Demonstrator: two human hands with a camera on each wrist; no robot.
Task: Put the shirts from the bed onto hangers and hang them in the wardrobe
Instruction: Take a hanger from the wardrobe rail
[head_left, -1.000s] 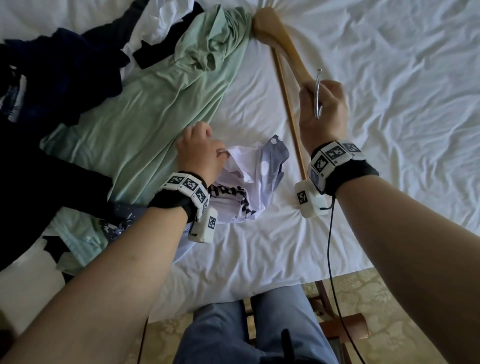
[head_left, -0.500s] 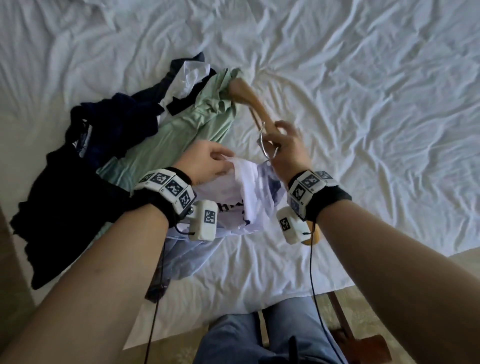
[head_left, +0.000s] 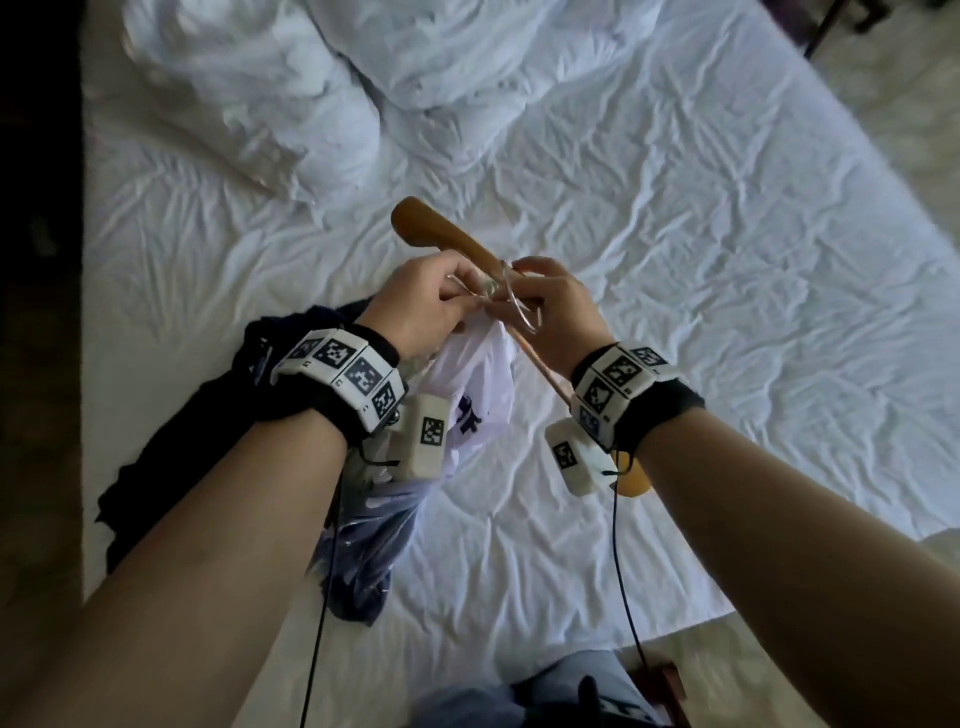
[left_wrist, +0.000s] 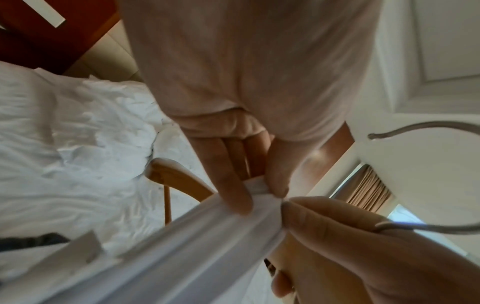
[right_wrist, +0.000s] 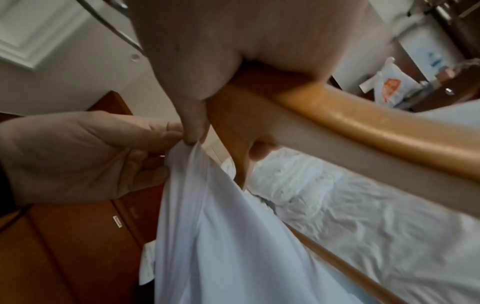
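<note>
A white shirt with dark print hangs in the air above the bed, bunched at its top. My left hand pinches the shirt's upper edge between thumb and fingers. My right hand grips a wooden hanger at its middle, its metal hook curving over my knuckles; my right thumb also touches the shirt edge. The hanger's arm runs across the right wrist view, its lower bar beside the shirt. Both hands meet close together.
A pile of dark shirts lies on the bed's left side under my left forearm. A rumpled white duvet is heaped at the far end. The white sheet spreads to the right. Red-brown wooden furniture stands beside the bed.
Both hands have risen and come together, lifting the white shirt off the bed. The hanger has been raised with them. The head view has tilted up, so the green shirt is out of sight.
</note>
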